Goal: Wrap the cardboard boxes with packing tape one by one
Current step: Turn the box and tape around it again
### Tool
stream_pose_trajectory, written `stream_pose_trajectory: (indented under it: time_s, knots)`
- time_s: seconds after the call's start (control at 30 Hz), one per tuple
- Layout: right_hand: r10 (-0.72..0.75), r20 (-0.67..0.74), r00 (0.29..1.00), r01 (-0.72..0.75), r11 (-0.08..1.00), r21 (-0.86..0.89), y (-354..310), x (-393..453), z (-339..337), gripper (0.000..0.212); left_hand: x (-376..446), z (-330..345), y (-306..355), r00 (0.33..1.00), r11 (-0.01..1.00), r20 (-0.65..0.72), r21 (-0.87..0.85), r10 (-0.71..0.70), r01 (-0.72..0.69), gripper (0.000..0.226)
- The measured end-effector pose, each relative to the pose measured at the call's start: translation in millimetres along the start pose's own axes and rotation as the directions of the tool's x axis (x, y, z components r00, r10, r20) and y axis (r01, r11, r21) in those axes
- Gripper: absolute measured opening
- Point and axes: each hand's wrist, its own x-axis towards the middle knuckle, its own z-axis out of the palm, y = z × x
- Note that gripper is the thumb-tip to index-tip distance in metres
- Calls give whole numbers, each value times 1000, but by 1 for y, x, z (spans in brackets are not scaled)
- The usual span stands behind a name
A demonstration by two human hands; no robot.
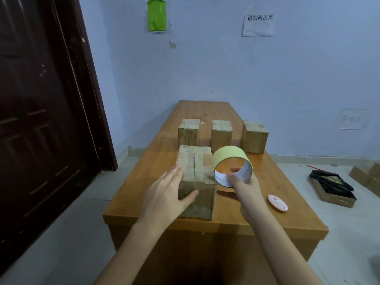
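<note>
**Near box braced, tape roll held at its right edge**

The left hand (164, 194) lies flat on the near cardboard box (196, 182), fingers straight along its left face and thumb pressed across the front face. The right hand (244, 188) holds the tape roll (231, 161): fingers pass through the core, with one fingertip visible inside the ring. The roll is just beside the box's upper right edge, its open core facing the camera; whether it touches the box cannot be determined.

The box stands at lower centre of the frame on the wooden table (277, 182). Behind it, across the middle of the frame, stand three smaller boxes in a row: left (188, 132), middle (221, 135), right (255, 136). The roll overlaps the view toward the middle one. A pink cutter (277, 203) lies on the table, right of the right wrist.

On the floor at the right edge sits a shallow tray (333, 190) with dark contents. A dark door (41, 120) fills the left side. A green sheet (156, 15) and a paper notice (258, 23) hang on the wall at the top.
</note>
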Motion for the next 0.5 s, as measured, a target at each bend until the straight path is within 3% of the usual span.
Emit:
stream_pose_trajectory:
  time_s: [0.13,0.27,0.5]
  knots:
    - [6,38,999,-9,996,83,-2,6,-5,10,-3,0,2,1000,1000,-29,-15,7,-8,77]
    - [136,39,990,-141,972,188,10,6,-12,16,-2,-1,1,1000,1000,-9,-5,-6,6,77]
    - [158,46,986,-159,987,23,14,2,-16,11,2,-5,5,1000,1000,1,26,-8,8,77]
